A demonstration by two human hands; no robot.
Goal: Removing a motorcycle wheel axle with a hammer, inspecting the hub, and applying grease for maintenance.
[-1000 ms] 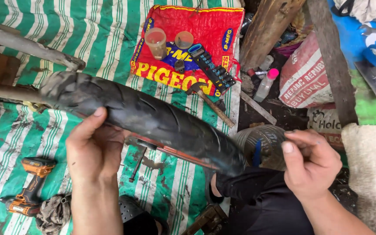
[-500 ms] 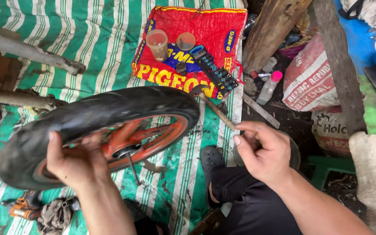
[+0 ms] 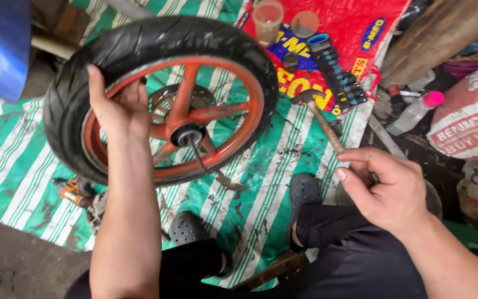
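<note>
- While the left hand [image 3: 118, 108] grips the red-rimmed wheel [image 3: 161, 99] upright by its spokes, fingers curled, work pauses.
- Right hand [image 3: 388, 191] is closed around the hammer [image 3: 319, 113] handle.

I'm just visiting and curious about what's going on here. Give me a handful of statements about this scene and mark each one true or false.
1. The left hand grips the wheel at its orange rim. True.
2. The right hand holds a hammer by its handle. True.
3. The wheel has no tyre on it. False: a black tyre sits around the orange rim.
4. The two plastic cups stand on the green striped tarp. False: they stand on the red sack.
5. The right hand touches the wheel. False: it is apart from it, to the right.
</note>
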